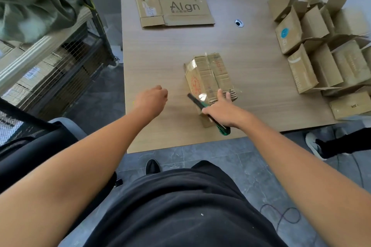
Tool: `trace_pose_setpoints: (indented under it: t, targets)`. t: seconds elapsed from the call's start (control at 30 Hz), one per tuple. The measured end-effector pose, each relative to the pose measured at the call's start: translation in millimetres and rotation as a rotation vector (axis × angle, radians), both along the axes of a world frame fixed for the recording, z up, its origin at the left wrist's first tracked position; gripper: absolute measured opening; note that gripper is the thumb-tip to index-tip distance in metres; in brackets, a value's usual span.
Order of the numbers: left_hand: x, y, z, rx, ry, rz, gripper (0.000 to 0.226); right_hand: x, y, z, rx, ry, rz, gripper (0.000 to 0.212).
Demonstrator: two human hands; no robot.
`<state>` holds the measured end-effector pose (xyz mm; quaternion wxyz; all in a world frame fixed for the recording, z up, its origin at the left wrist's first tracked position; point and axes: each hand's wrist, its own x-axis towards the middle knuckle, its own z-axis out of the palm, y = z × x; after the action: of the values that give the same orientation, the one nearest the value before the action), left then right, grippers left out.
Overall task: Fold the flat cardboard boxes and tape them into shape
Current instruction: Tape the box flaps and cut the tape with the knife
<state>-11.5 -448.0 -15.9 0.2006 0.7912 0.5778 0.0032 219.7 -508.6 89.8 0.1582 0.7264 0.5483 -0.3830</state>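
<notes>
Near the front edge of the table, a bit right of the middle, lies a taped box, and the right hand rests its fingertips on the box's near end while it holds a green and black cutter that sticks out to the left. Left of the box, and not touching it, the left hand is curled into a fist over the table with nothing seen in it. Far back lies a flat box, and on the right stand many folded boxes with open flaps.
</notes>
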Motion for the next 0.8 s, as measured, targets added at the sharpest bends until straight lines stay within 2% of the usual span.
trace_pose_setpoints:
  t: [0.03,0.13,0.2,0.23,0.33,0.43,0.53,0.67,0.77,0.8]
  targets:
    - [-8.8,-9.0,-5.1,0.005,0.022,0.005,0.023,-2.3,-5.3,0.3,0.109,-0.006,0.018,0.052]
    - [-31.7,-36.3,-20.6,0.039,0.102,0.021,0.017,-17.6,-39.2,-15.1,0.585,-0.210,0.229,0.047]
    - [-39.8,-47.9,-28.2,0.057,0.091,0.001,0.018,-35.9,-61.1,-28.0,0.760,-0.223,0.317,0.049]
    - [-41.9,-53.6,-32.7,0.055,0.082,-0.016,0.020,-44.8,-66.7,-37.6,0.768,-0.205,0.332,0.050]
    - [-45.5,-74.5,-49.5,0.032,0.034,-0.041,0.025,-68.7,-60.4,-74.7,0.579,-0.083,0.290,0.039]
    - [-43.5,-91.0,-58.7,0.063,-0.041,0.049,0.022,-86.0,-47.6,-118.4,0.460,-0.006,0.189,0.029]
    - [-35.6,-95.0,-65.3,0.198,-0.025,0.093,0.016,-92.7,-42.2,-156.1,0.478,-0.032,0.132,0.032]
    - [-30.4,-101.0,-77.2,0.384,0.009,0.128,0.012,-94.2,-42.7,-179.9,0.602,-0.112,0.140,0.041]
    - [-24.9,-106.1,-83.4,0.388,-0.008,0.234,0.008,-98.0,-42.3,-185.4,0.628,-0.149,0.124,0.051]
    - [-22.2,-107.0,-83.6,0.331,-0.016,0.286,0.023,-100.0,-41.8,-186.2,0.608,-0.152,0.114,0.054]
